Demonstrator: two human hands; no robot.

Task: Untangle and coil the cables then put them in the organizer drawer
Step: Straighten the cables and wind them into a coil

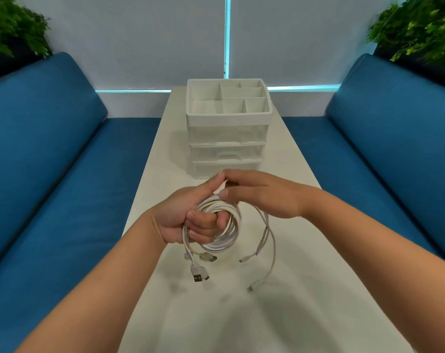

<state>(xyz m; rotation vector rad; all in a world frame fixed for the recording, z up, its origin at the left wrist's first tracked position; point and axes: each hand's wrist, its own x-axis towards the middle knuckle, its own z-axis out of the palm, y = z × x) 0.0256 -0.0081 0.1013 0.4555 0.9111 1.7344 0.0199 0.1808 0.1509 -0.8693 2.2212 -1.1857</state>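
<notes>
My left hand [190,217] grips a coiled bundle of white cables [226,235] above the white table [305,289]. Several loose ends with USB plugs [198,276] hang below the coil, and two thinner loops dangle to the right. My right hand [262,197] pinches a cable strand at the top of the coil, right beside my left thumb. The white organizer [227,128] stands just beyond the hands, with a divided tray on top and clear drawers [226,155] below it, all shut.
Blue sofas [51,161] run along both sides of the narrow table. Green plants [419,29] stand at the back corners, and a white wall lies behind the organizer.
</notes>
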